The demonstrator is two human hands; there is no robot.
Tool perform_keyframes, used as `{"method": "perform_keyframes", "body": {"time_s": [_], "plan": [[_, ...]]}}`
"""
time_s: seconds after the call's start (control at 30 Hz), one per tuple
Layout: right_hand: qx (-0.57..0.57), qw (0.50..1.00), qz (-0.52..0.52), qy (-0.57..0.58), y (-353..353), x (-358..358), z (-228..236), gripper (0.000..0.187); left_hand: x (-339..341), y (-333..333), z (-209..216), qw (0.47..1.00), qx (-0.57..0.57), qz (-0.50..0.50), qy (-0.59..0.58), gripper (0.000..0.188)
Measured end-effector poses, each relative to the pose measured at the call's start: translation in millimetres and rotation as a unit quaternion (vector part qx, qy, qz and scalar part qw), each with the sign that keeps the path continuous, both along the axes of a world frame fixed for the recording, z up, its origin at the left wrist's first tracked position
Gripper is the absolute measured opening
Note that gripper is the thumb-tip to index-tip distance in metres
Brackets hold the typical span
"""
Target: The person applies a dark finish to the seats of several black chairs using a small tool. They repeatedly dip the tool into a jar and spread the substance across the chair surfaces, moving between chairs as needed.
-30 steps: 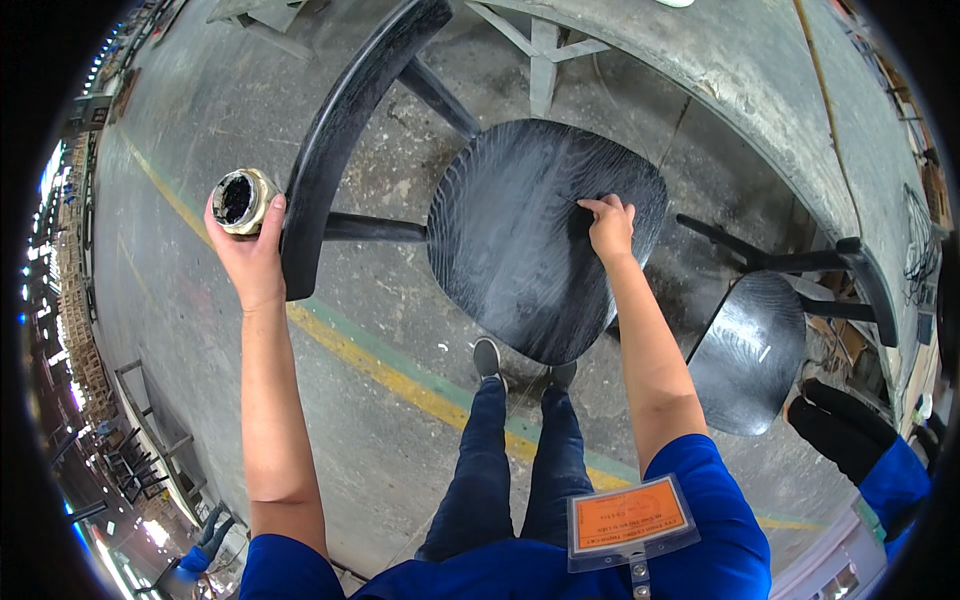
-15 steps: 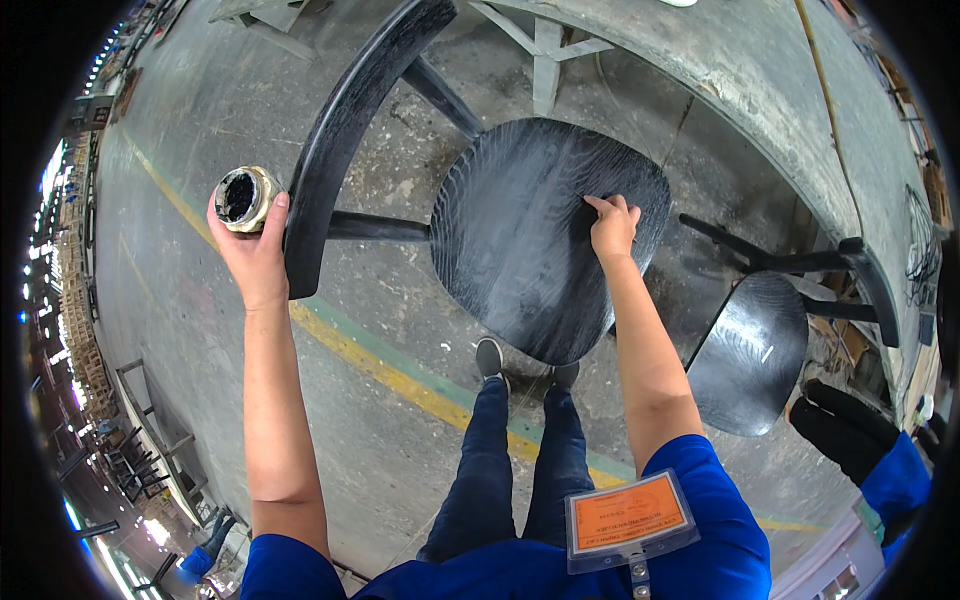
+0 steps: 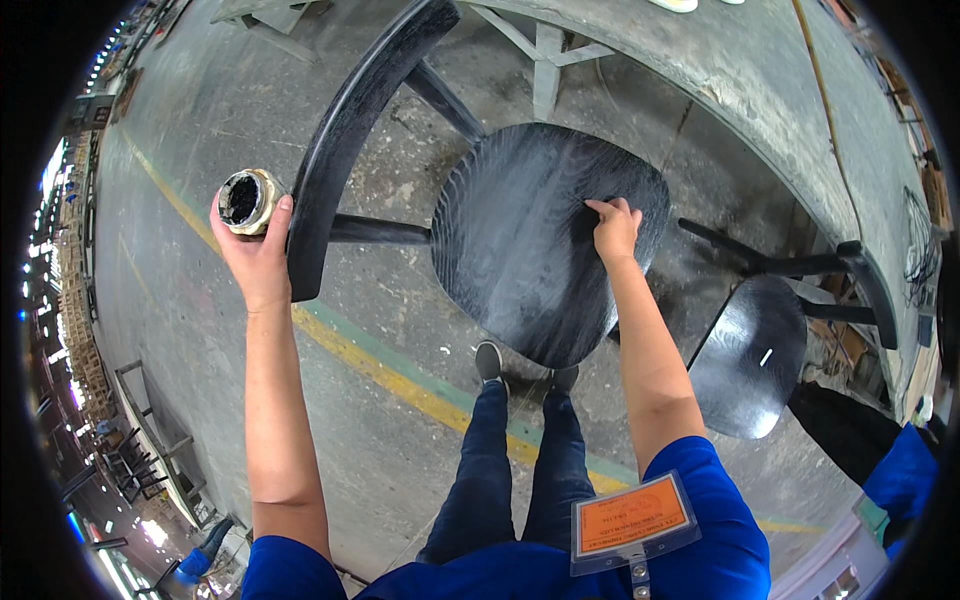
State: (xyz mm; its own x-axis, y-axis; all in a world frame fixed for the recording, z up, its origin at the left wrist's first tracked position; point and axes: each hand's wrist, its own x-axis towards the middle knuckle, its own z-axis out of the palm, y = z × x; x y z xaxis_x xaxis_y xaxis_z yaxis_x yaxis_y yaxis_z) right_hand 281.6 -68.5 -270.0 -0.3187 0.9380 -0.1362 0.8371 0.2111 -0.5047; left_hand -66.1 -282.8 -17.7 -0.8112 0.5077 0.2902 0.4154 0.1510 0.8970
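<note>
A black wooden chair (image 3: 520,240) with pale grain streaks stands in front of me, its curved backrest (image 3: 350,130) on the left. My left hand (image 3: 252,255) is wrapped round a small open jar (image 3: 250,200), beside the backrest. The jar's rim is smeared pale and its inside is black. On the right part of the seat rests my right hand (image 3: 617,230), its fingers curled and the index fingertip at the surface. Whether a small thing is pinched in those fingers cannot be made out.
Another black chair (image 3: 750,350) with a small white strip on its seat is at the right. A long grey table (image 3: 760,90) curves along the upper right. A person in a blue top (image 3: 900,475) is at the right edge. Yellow and green lines (image 3: 380,365) cross the concrete floor.
My hands have hardly moved; the right stays at nearly the same spot on the seat. At the right edge, the other person has shifted slightly.
</note>
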Motion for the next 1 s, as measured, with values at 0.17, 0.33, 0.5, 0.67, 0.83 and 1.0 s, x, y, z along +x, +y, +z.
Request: {"method": "perform_keyframes", "body": {"time_s": [0.17, 0.33, 0.5, 0.67, 0.83, 1.0], "plan": [[-0.006, 1.0, 0.014, -0.002, -2.7, 1.5, -0.6, 0.043, 0.4, 0.5, 0.2, 1.0, 0.006, -0.002, -0.005, 0.074], [-0.014, 0.999, 0.026, 0.029, 12.2, 3.8, -4.9, 0.042, 2.9, -0.3, 2.8, 1.0, -0.014, 0.01, 0.005, 0.073], [0.038, 0.999, -0.017, 0.032, 36.8, -1.5, -7.7, 0.04, 2.7, 0.1, 1.9, 1.0, 0.0, 0.007, -0.01, 0.072], [0.063, 0.997, -0.025, 0.021, 39.8, -10.5, -7.6, 0.042, -0.1, -0.4, -0.2, 1.0, 0.005, 0.002, -0.003, 0.07], [0.083, 0.997, 0.005, -0.003, 40.6, -12.4, -7.7, 0.042, -0.9, -1.1, -0.6, 1.0, 0.002, 0.006, -0.003, 0.069], [0.093, 0.995, 0.04, -0.01, 41.3, -8.9, -9.4, 0.042, -2.1, -2.3, -0.8, 1.0, -0.001, 0.003, -0.006, 0.071]]}}
